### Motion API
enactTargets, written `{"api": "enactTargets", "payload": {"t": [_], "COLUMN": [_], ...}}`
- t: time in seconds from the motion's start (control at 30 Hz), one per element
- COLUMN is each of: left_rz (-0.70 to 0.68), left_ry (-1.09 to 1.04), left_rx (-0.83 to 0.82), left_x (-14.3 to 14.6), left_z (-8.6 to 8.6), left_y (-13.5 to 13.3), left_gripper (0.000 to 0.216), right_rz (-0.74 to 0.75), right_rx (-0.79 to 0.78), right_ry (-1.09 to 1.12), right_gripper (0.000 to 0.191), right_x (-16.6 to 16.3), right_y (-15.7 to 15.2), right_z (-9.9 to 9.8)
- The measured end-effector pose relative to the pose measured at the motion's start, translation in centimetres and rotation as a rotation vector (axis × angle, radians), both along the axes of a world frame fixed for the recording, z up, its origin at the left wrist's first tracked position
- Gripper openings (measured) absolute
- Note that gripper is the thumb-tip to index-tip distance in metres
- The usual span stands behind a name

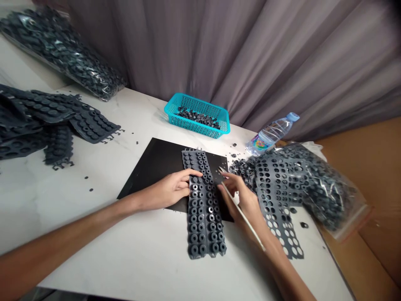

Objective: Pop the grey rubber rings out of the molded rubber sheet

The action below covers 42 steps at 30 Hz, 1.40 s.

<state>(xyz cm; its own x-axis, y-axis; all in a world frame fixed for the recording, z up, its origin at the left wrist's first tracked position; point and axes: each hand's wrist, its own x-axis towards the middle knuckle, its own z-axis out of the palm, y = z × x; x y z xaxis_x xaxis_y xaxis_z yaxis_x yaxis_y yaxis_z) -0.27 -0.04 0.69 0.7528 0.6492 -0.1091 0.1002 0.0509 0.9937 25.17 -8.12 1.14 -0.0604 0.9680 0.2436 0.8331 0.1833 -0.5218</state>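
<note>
A long dark grey moulded rubber sheet [202,217], with rows of round ring-shaped parts, lies over a black mat [150,167] and runs past its near edge. My left hand [175,188] grips the sheet's left edge, index finger on top and thumb at the side. To the sheet's right, my right hand [242,198] is closed round tweezers [223,170], whose pointed metal tips show past the fingers. A thin white stick [247,221] slants across the same hand. The tips are close to the sheet's right edge; whether they touch anything, I cannot tell.
A turquoise basket [197,130] holds small dark parts. A water bottle [271,133] leans at the back right. A punched-out sheet [277,200] overlaps a bag of parts [328,196]. More sheets [84,119] and a full bag [62,50] lie left. A curtain [188,50] hangs behind.
</note>
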Motion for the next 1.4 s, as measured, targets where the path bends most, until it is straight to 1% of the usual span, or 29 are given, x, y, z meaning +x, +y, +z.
{"api": "enactTargets", "payload": {"t": [0.07, 0.13, 0.23, 0.3, 0.4, 0.43, 0.57, 0.63, 0.87, 0.97, 1.07, 1.17, 1.3, 1.4], "left_rz": [0.02, 0.055, 0.111, 0.126, 0.116, 0.112, 0.109, 0.106, 0.105, 0.104, 0.101, 0.11, 0.115, 0.117], "left_ry": [0.016, 0.018, -0.01, -0.036, -0.07, -0.077, -0.086, -0.087, -0.089, -0.095, -0.1, -0.091, -0.07, -0.064], "left_rx": [0.008, 0.021, 0.042, 0.055, 0.057, 0.055, 0.041, 0.036, 0.039, 0.034, 0.036, 0.037, 0.038, 0.051], "left_x": [0.1, 0.3, 0.7, 0.9, 1.0, 1.0, 1.0, 1.0, 1.0, 1.0, 0.9, 1.0, 1.0, 1.0], "left_z": [-0.1, -0.1, -0.3, -0.4, -0.6, -0.6, -0.6, -0.5, -0.6, -0.7, -0.8, -0.9, -1.0, -0.9], "left_y": [0.0, -0.1, -0.5, -0.7, -0.8, -0.8, -0.7, -0.6, -0.6, -0.6, -0.6, -0.6, -0.6, -0.5], "left_gripper": [0.043, 0.038, 0.034, 0.032, 0.029, 0.028, 0.027, 0.027, 0.028, 0.028, 0.028, 0.028, 0.03, 0.03], "right_rz": [0.145, 0.25, 0.327, 0.3, 0.194, 0.184, 0.282, 0.307, 0.289, 0.277, 0.278, 0.275, 0.237, 0.186], "right_rx": [0.017, 0.034, 0.028, 0.022, 0.072, 0.093, 0.106, 0.117, 0.142, 0.164, 0.222, 0.263, 0.252, 0.233], "right_ry": [0.023, 0.027, 0.047, 0.091, 0.141, 0.135, 0.043, 0.016, -0.016, -0.042, -0.112, -0.198, -0.308, -0.299], "right_gripper": [0.023, 0.013, 0.008, 0.009, 0.009, 0.01, 0.011, 0.012, 0.013, 0.019, 0.025, 0.027, 0.025, 0.023], "right_x": [-0.8, -1.3, -1.7, -1.8, -1.9, -1.9, -1.8, -1.9, -2.0, -2.1, -2.3, -2.5, -2.7, -3.1], "right_y": [-0.2, -0.5, -0.6, -0.6, -0.4, -0.2, 0.3, 0.5, 0.7, 0.8, 0.9, 1.0, 1.0, 0.7], "right_z": [0.0, 0.0, 0.2, 0.3, 0.2, 0.1, -0.4, -0.6, -0.8, -1.0, -1.5, -1.8, -1.8, -1.8]}}
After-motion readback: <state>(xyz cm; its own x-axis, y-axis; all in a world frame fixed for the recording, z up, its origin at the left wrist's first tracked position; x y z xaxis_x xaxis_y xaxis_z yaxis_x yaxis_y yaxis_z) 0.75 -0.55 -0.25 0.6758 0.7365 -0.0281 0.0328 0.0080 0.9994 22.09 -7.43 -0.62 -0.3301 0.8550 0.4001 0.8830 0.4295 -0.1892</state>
